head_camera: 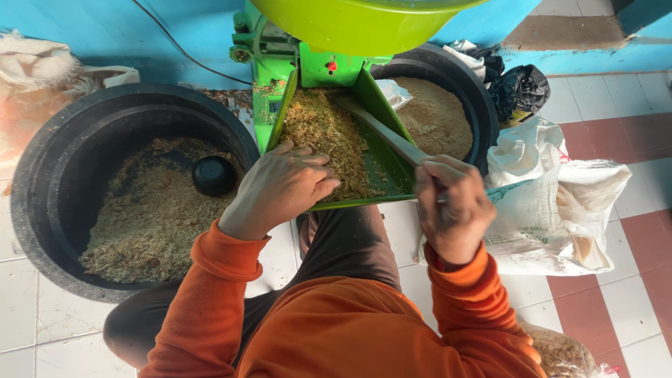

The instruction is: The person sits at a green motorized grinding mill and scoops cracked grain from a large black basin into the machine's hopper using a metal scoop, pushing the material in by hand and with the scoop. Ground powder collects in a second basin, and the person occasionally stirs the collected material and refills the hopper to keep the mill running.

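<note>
My left hand rests palm down on the heap of brownish chopped feed lying in the green feed tray of a green milling machine. My right hand is closed round the handle of a long stick. The stick reaches up and left into the feed near the machine's mouth. Both arms wear orange sleeves. Above the tray sits the machine's lime-green hopper bowl.
A big black tub at left holds coarse feed and a small black cup. A second black tub behind the tray holds fine meal. White sacks lie at right, black bags beyond. The floor is tiled, the wall blue.
</note>
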`<state>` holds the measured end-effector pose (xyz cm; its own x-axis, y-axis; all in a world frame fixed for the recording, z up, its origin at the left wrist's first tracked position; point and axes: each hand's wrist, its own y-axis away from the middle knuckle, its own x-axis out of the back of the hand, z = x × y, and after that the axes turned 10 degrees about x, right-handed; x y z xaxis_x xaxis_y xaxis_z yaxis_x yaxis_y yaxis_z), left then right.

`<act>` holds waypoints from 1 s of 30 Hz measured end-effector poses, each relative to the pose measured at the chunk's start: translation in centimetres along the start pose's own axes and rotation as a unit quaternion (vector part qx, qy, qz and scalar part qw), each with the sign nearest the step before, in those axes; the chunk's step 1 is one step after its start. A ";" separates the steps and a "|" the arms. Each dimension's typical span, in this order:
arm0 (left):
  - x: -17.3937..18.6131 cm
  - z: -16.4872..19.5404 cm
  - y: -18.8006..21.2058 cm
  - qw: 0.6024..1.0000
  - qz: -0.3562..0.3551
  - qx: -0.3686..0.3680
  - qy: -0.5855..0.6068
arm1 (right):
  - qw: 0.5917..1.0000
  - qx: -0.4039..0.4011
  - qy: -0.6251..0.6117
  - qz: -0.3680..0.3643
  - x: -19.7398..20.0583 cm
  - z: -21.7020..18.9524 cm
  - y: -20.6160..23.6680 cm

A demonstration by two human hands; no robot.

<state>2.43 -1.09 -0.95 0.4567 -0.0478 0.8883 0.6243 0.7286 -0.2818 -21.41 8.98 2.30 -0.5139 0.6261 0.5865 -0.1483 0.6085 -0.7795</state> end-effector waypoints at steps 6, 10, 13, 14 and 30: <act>0.1 0.1 -0.2 1.000 0.005 0.003 -0.005 | 0.998 0.036 0.010 -0.057 -3.1 0.8 0.2; 0.3 0.2 -0.1 1.000 0.020 -0.005 0.004 | 0.996 0.060 0.056 -0.045 0.6 1.4 0.0; 0.2 0.2 -0.1 1.000 -0.010 0.014 -0.003 | 0.995 -0.031 -0.090 -0.018 6.2 1.5 -0.7; 0.2 0.2 -0.2 1.000 -0.005 0.013 0.003 | 0.997 -0.042 -0.061 -0.020 8.4 1.1 -0.9; -1.0 -0.4 0.1 1.000 0.002 0.019 -0.001 | 0.998 0.031 0.000 -0.050 -0.5 0.4 -0.1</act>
<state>2.27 -1.25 -2.05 0.4586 -0.0439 0.8875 0.5977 0.7543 -0.2715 -21.44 8.44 2.03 -0.4930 0.5635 0.6629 -0.2520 0.6368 -0.7287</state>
